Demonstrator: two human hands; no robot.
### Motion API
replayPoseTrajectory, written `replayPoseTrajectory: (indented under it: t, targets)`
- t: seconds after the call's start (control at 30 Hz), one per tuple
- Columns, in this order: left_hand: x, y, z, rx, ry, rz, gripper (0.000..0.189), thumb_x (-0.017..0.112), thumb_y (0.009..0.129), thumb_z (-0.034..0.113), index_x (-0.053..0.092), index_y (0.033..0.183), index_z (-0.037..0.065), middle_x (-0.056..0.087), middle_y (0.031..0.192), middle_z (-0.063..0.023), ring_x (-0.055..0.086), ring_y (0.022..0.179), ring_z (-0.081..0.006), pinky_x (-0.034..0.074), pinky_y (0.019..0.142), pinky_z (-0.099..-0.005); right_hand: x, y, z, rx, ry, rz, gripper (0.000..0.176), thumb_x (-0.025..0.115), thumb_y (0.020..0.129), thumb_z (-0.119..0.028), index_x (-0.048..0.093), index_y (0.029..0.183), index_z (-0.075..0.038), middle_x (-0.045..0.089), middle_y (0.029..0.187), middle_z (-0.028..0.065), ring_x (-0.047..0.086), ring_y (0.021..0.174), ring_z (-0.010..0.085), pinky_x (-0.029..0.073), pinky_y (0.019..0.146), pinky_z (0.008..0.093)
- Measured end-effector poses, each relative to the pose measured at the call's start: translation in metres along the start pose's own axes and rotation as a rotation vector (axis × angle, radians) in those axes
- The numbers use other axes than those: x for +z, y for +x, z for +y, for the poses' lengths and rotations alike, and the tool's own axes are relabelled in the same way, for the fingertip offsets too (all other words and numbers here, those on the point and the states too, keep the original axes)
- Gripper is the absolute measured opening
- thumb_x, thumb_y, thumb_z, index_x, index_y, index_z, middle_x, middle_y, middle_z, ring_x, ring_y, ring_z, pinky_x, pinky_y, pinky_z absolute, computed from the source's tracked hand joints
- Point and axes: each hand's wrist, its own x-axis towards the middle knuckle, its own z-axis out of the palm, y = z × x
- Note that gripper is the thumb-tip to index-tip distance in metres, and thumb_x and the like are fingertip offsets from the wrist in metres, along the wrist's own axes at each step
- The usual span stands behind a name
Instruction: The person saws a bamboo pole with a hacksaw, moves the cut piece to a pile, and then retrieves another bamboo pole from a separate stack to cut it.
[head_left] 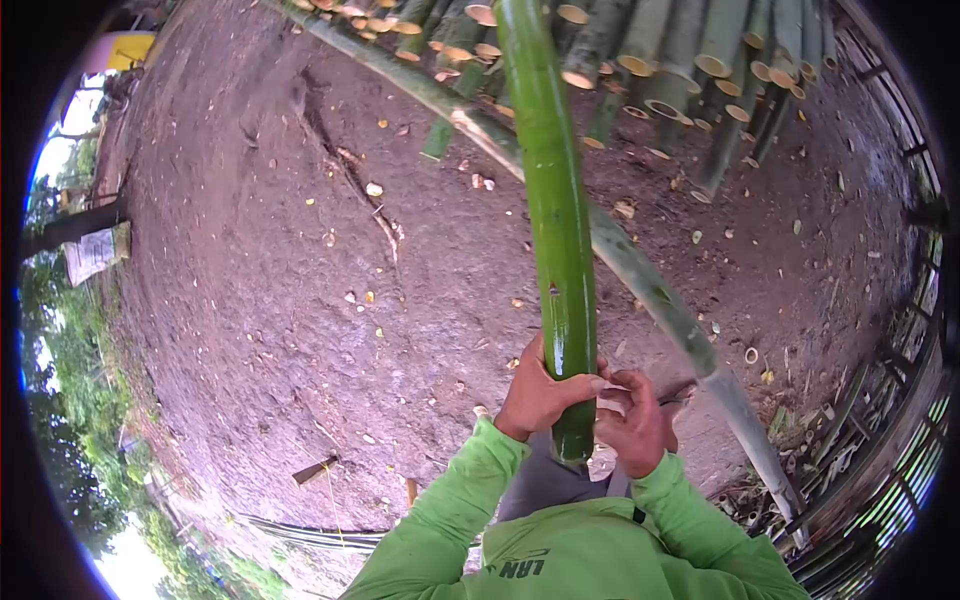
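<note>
A thick, glossy green bamboo pole (565, 230) runs from the top of the head view down to my body. My left hand (545, 392) is wrapped round its lower part, with the thumb across the front. On the pole's right side is my right hand (637, 422), its fingers bent and drawn together near the pole; whether it holds something small I cannot make out. The pole's lower end shows just below both hands.
A long grey-green pole (650, 290) slants behind the green one. Cut bamboo lengths (700, 60) are stacked at the top. A blade-like piece (315, 470) lies on the dirt ground (260, 270). Bamboo scraps (845, 430) lie at right.
</note>
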Motion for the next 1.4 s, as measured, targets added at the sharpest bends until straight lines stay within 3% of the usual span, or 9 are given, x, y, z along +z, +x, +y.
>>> replayPoseTrajectory:
  t: [0.23, 0.43, 0.63, 0.8, 0.9, 0.93, 1.13, 1.3, 1.4]
  targets:
    - [-0.148, -0.055, 0.123, -0.044, -0.166, -0.097, 0.08, 0.075, 0.069, 0.012, 0.033, 0.136, 0.005, 0.062, 0.098, -0.0121, 0.065, 0.086, -0.0218, 0.054, 0.078, -0.0386, -0.032, 0.036, -0.006, 0.046, -0.573, 0.335, 0.043, 0.078, 0.07, -0.011, 0.053, 0.104, -0.003, 0.06, 0.093, 0.0052, 0.059, 0.083, 0.0141, 0.051, 0.075, 0.0288]
    - [-0.204, -0.09, 0.152, -0.201, -0.249, -0.266, 0.059, 0.078, 0.064, 0.014, 0.05, 0.115, 0.003, 0.063, 0.095, -0.0116, 0.064, 0.083, -0.0235, 0.053, 0.076, -0.037, -0.071, 0.07, -0.04, 0.082, -0.931, 0.342, 0.042, 0.082, 0.066, -0.023, 0.057, 0.092, -0.003, 0.06, 0.083, 0.0052, 0.059, 0.077, 0.0146, 0.05, 0.074, 0.0293]
    - [-0.288, -0.132, 0.257, -0.288, -0.202, -0.174, 0.06, 0.08, 0.067, 0.017, 0.049, 0.116, 0.002, 0.063, 0.095, -0.0127, 0.064, 0.084, -0.0239, 0.053, 0.076, -0.0379, 0.17, 0.236, -0.205, -0.175, -0.476, 0.057, 0.039, 0.075, 0.077, -0.015, 0.052, 0.107, -0.005, 0.058, 0.092, 0.0021, 0.058, 0.08, 0.0117, 0.05, 0.069, 0.0257]
    - [-0.336, -0.155, 0.35, -0.215, 0.538, 0.201, 0.066, 0.082, 0.064, 0.024, 0.05, 0.118, 0.002, 0.064, 0.093, -0.0118, 0.064, 0.083, -0.0243, 0.051, 0.078, -0.0369, 0.377, 0.361, -0.305, -0.125, 0.058, -0.247, 0.059, 0.068, 0.084, -0.023, 0.038, 0.131, -0.004, 0.055, 0.113, 0.01, 0.06, 0.091, 0.0187, 0.052, 0.077, 0.0344]
    - [-0.354, -0.156, 0.377, -0.392, 0.814, 0.373, 0.073, 0.075, 0.069, 0.048, 0.052, 0.124, 0.005, 0.061, 0.117, -0.0218, 0.058, 0.109, -0.0375, 0.048, 0.089, -0.046, 0.455, 0.396, -0.326, -0.208, -0.077, -0.354, 0.059, 0.068, 0.085, -0.023, 0.037, 0.132, -0.005, 0.058, 0.113, 0.0099, 0.061, 0.093, 0.019, 0.052, 0.079, 0.0336]
    - [-0.36, -0.15, 0.384, -0.334, 0.995, 0.435, 0.054, 0.075, 0.072, 0.029, 0.054, 0.118, 0.008, 0.065, 0.106, -0.0198, 0.062, 0.099, -0.0364, 0.051, 0.08, -0.0454, 0.474, 0.406, -0.33, -0.223, -0.146, -0.259, 0.059, 0.067, 0.085, -0.024, 0.037, 0.131, -0.005, 0.06, 0.111, 0.0088, 0.061, 0.09, 0.0171, 0.051, 0.078, 0.0318]
    - [-0.431, -0.052, 0.498, -0.308, 0.952, 0.371, 0.065, 0.08, 0.057, 0.025, 0.053, 0.111, 0.003, 0.066, 0.094, -0.022, 0.065, 0.091, -0.0381, 0.051, 0.079, -0.0415, 0.489, 0.502, -0.442, -0.026, -0.498, -0.367, 0.068, 0.073, 0.081, -0.021, 0.039, 0.136, 0.001, 0.069, 0.093, 0.0072, 0.062, 0.079, 0.0115, 0.05, 0.07, 0.0249]
    - [-0.496, 0.084, 0.629, -0.156, 1.013, 0.348, 0.063, 0.079, 0.057, 0.024, 0.054, 0.11, -0.001, 0.064, 0.097, -0.0255, 0.063, 0.095, -0.0404, 0.05, 0.08, -0.0432, 0.457, 0.571, -0.569, -0.525, -1.118, 0.36, 0.074, 0.075, 0.074, -0.038, 0.047, 0.13, 0.002, 0.067, 0.102, 0.0148, 0.064, 0.094, 0.0216, 0.049, 0.088, 0.032]
    - [-0.534, 0.189, 0.689, -0.043, 1.088, 0.34, 0.063, 0.079, 0.059, 0.024, 0.053, 0.11, -0.002, 0.064, 0.101, -0.0262, 0.063, 0.097, -0.0399, 0.049, 0.082, -0.0428, 0.392, 0.622, -0.617, -0.428, -1.223, 0.692, 0.079, 0.074, 0.071, -0.046, 0.048, 0.13, 0.0, 0.062, 0.118, 0.0196, 0.06, 0.11, 0.0288, 0.045, 0.097, 0.0357]
